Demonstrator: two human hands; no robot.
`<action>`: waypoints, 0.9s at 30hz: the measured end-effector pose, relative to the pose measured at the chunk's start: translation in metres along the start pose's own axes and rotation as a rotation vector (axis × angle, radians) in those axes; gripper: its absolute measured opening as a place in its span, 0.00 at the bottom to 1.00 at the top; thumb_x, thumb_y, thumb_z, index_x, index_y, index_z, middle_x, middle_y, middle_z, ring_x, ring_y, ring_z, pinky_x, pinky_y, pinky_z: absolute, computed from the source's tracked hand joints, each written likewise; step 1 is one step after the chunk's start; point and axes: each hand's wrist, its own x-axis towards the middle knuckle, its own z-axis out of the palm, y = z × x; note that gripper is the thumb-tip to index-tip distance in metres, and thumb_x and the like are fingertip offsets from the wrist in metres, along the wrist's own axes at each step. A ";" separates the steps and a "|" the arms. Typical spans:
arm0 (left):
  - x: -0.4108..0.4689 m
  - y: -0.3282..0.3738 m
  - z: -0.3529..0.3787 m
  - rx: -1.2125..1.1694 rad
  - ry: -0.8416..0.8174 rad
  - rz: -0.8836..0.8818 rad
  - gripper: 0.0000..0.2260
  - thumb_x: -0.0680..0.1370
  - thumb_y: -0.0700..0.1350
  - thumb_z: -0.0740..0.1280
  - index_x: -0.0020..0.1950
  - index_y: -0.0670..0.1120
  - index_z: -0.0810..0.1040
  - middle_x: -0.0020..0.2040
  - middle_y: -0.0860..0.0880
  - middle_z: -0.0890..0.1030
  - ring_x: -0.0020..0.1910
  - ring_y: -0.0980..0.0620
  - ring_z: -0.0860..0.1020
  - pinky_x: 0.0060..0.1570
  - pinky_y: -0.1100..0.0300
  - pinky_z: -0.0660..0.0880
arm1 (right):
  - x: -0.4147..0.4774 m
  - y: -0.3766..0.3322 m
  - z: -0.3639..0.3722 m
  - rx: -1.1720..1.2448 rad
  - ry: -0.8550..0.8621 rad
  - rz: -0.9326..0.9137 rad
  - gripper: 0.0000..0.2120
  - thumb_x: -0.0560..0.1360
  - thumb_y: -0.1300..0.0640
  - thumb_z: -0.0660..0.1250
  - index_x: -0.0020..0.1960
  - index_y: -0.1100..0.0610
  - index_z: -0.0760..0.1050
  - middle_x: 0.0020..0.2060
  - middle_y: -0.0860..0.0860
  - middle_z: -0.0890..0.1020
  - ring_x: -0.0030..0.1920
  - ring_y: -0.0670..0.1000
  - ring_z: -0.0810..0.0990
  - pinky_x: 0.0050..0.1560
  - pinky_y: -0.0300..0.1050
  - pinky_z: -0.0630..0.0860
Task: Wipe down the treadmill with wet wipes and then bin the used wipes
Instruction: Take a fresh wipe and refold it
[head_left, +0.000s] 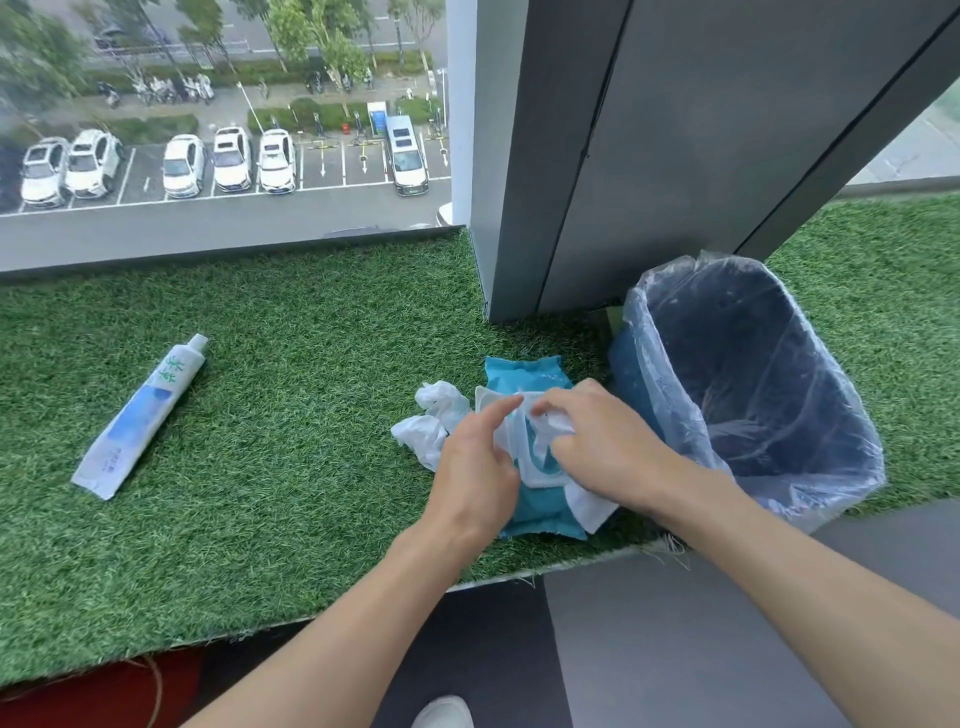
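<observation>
A teal wet wipe pack (524, 376) lies on the green turf ledge (291, 395), its white lid flipped open. My right hand (597, 447) pinches a white wipe (589, 506) at the pack's opening. My left hand (475, 470) rests on the pack, index finger stretched toward the lid. Crumpled white wipes (431, 423) lie just left of the pack. A blue bin (748, 384) lined with a clear bag stands right of the pack. No treadmill is in view.
A white and blue tube (143, 418) lies on the turf at the left. A grey pillar (649, 156) rises behind the pack and bin. A window (223, 114) overlooks a car park. The ledge's front edge drops to a dark floor.
</observation>
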 end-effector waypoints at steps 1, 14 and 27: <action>0.000 0.002 0.000 0.006 -0.005 0.002 0.30 0.76 0.32 0.54 0.72 0.57 0.71 0.61 0.43 0.78 0.55 0.41 0.80 0.54 0.45 0.78 | -0.002 0.000 0.002 -0.008 -0.025 -0.048 0.20 0.74 0.58 0.62 0.64 0.44 0.72 0.55 0.47 0.70 0.52 0.54 0.77 0.52 0.52 0.76; 0.005 0.022 -0.005 0.454 -0.227 0.073 0.25 0.77 0.31 0.56 0.70 0.51 0.72 0.55 0.45 0.64 0.36 0.52 0.67 0.44 0.59 0.68 | -0.025 0.021 0.025 -0.167 0.126 -0.354 0.01 0.78 0.57 0.62 0.48 0.52 0.71 0.56 0.43 0.72 0.40 0.55 0.78 0.33 0.50 0.72; -0.001 0.038 -0.013 0.283 -0.137 0.075 0.25 0.78 0.33 0.58 0.76 0.44 0.66 0.69 0.47 0.67 0.70 0.48 0.66 0.60 0.61 0.63 | -0.007 0.012 0.018 -0.265 -0.110 -0.280 0.09 0.78 0.54 0.60 0.57 0.54 0.67 0.52 0.49 0.75 0.47 0.57 0.78 0.39 0.50 0.71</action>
